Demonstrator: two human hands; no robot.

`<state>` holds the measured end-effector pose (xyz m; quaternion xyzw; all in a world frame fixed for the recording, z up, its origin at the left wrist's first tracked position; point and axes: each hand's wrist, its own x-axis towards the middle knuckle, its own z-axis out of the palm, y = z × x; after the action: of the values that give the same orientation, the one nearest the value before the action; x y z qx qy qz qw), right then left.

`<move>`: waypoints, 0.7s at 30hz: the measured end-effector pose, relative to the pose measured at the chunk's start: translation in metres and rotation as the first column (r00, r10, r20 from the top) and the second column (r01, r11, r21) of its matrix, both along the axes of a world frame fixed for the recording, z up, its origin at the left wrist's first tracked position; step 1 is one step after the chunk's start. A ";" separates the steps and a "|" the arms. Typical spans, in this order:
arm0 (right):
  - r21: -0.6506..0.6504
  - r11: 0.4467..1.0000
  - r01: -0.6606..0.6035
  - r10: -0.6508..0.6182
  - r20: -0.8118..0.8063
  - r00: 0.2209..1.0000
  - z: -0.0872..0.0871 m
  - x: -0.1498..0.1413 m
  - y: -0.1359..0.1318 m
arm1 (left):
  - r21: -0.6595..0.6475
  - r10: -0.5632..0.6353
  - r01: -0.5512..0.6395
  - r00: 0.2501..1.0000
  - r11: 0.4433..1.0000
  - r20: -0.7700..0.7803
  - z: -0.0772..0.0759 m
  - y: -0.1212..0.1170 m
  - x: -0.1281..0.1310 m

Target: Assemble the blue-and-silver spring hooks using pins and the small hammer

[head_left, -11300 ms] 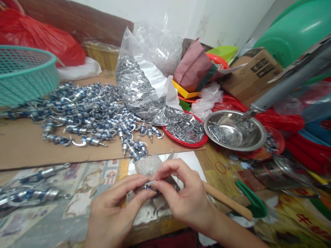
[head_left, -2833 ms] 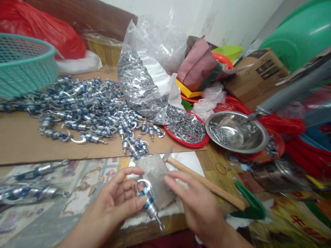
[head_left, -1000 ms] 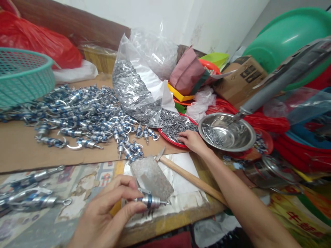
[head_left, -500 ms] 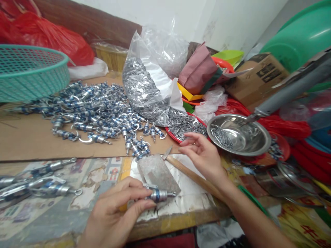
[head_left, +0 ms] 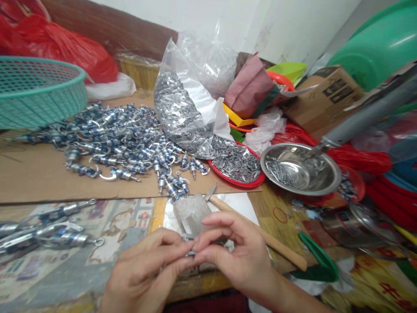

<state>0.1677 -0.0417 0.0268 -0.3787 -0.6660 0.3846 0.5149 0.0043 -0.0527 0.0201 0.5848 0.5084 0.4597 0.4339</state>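
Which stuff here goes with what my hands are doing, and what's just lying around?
Likely in use: metal piece between left hand and right hand; blue-and-silver parts on the cardboard; small metal pieces on the red plate.
Probably just lying about: turquoise basket; box; red bag.

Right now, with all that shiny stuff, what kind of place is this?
It looks like a small workshop, or a work corner in a room, though I can't be sure. The clues: a heap of blue-and-silver metal pieces, small parts on a red plate, and a hammer.
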 end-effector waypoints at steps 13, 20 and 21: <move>0.612 0.755 -0.237 -0.183 0.543 0.820 0.010 0.021 -0.004 | 0.043 -0.120 0.126 0.987 0.991 -0.110 0.001 0.006 -0.015; 0.581 0.767 -0.271 -0.165 0.588 0.792 0.015 0.023 -0.004 | 0.051 -0.047 0.055 0.990 0.997 -0.136 0.003 0.000 -0.014; 0.584 0.769 -0.261 -0.168 0.578 0.799 0.014 0.023 -0.004 | 0.033 -0.025 0.030 0.992 0.999 -0.124 0.004 -0.001 -0.013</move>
<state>0.1906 -0.0459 0.0407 -0.2651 -0.8929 0.0086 0.3638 -0.0084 -0.0535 0.0244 0.6264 0.5180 0.4255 0.3978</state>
